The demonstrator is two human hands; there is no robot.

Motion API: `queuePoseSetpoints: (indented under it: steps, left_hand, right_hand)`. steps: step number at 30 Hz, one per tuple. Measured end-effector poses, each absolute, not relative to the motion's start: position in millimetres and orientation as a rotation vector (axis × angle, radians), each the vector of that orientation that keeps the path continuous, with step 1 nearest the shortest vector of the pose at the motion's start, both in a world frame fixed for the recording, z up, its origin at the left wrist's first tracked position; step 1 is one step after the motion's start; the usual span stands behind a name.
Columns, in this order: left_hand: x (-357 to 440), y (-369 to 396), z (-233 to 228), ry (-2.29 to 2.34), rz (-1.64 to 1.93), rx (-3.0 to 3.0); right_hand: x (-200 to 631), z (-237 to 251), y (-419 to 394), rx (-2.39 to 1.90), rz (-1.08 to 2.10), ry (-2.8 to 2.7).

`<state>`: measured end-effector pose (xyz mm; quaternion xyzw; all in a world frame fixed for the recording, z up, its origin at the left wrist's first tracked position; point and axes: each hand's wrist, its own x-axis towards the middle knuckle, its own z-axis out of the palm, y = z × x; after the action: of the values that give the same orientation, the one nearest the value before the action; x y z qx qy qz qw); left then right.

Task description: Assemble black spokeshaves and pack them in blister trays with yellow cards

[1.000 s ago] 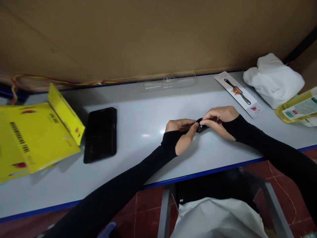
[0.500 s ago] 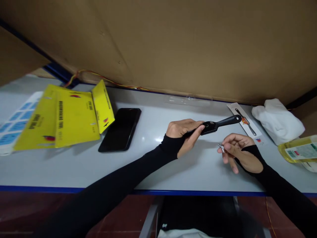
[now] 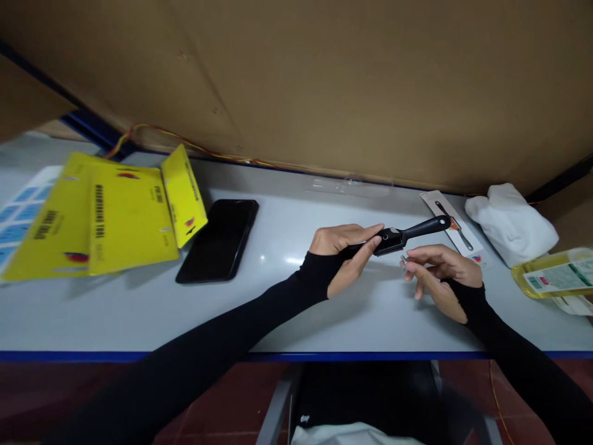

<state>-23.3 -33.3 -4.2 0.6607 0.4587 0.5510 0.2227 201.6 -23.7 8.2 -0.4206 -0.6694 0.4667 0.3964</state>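
My left hand [image 3: 341, 248] grips a black spokeshave [image 3: 393, 240] by its near handle. The other handle points right and slightly up, above the table. My right hand [image 3: 442, 272], just below and right of the tool's body, pinches a small silver metal piece that looks like a screw [image 3: 404, 262] between thumb and fingers. The screw is apart from the spokeshave. Fingers cover the tool's left handle. Behind the right handle lies a white card with a spokeshave picture [image 3: 467, 244].
On the left of the table [image 3: 278, 334] stands an open yellow box [image 3: 132, 222], beside a black phone [image 3: 220, 241]. A clear plastic tray [image 3: 349, 185] lies at the back. To the right are a white cloth [image 3: 512, 225] and a bottle of yellow liquid [image 3: 553, 275].
My right hand has moved left and a little up with the screw, closer to the spokeshave's body. My left hand keeps its hold; the view has shifted slightly.
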Motion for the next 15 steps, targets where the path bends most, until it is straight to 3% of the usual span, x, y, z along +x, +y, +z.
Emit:
queuePoseSetpoints:
  steps: [6,15]
  left_hand:
    - [-20,-35,-6,1.321,1.399,1.741]
    - [-13,-32,-11,1.463,1.206,1.281]
  right_hand:
    - [203,17,-25,-1.175,1.212,-1.709]
    - [199,-9,6,-1.197,2.129,-1.117]
